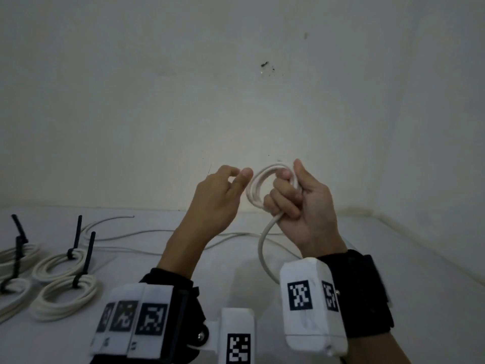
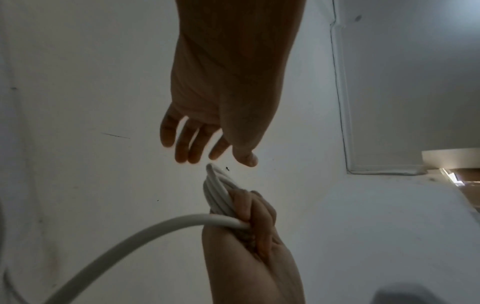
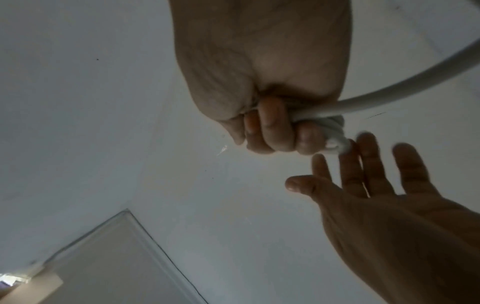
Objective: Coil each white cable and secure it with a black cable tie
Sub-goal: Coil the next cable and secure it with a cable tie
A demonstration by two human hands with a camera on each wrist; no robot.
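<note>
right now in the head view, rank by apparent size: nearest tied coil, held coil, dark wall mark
1. nearest tied coil
2. held coil, partly hidden by the right hand and farther from the camera, so its true size is unsure
3. dark wall mark

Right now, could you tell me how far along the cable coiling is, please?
Done: at least three coils lie on the table, each with a black tie. In hand: the right hand grips a partly wound coil, its tail hanging; the left hand is open beside it. Left: finish winding, tie it, then coil the loose cable behind.
</note>
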